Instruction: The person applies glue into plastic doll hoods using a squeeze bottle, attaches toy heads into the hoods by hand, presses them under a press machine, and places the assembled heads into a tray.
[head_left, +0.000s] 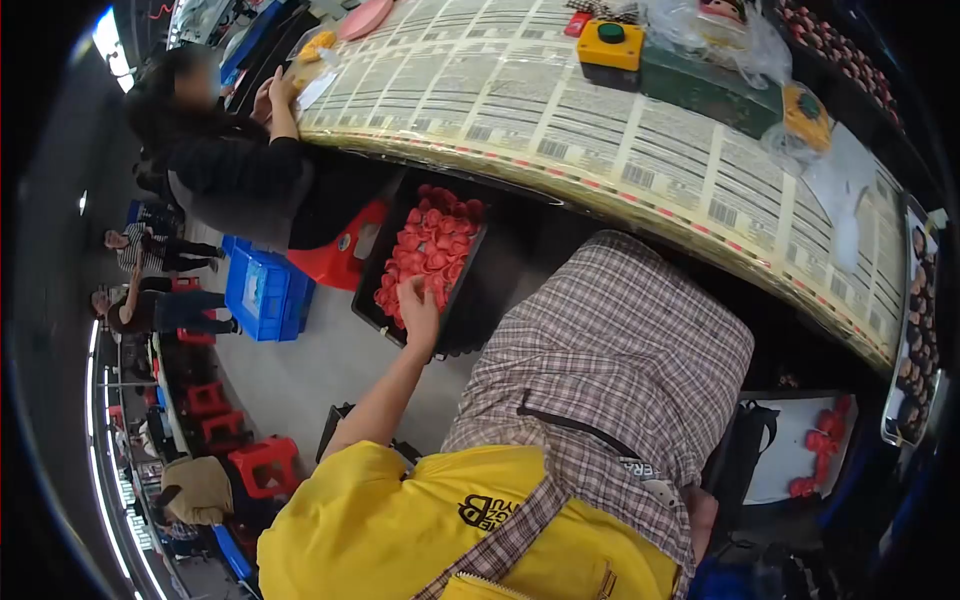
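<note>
My left hand [419, 308] reaches down into a black crate [374, 322] below the table's edge. The crate holds a heap of small red, rounded, hollow pieces [435, 238]. My fingers are bent inward among them, and one red piece seems to be pinched between the fingertips. Part of my right hand [703, 515] shows low beside my plaid apron [610, 340], its fingers hidden.
Printed sheets under clear film cover the worktable [480, 90]. On it sit a yellow box with a green button [610, 45] and plastic bags. A co-worker [230, 170] sits at the left. A blue bin [268, 290] and red stools [265, 466] stand on the floor.
</note>
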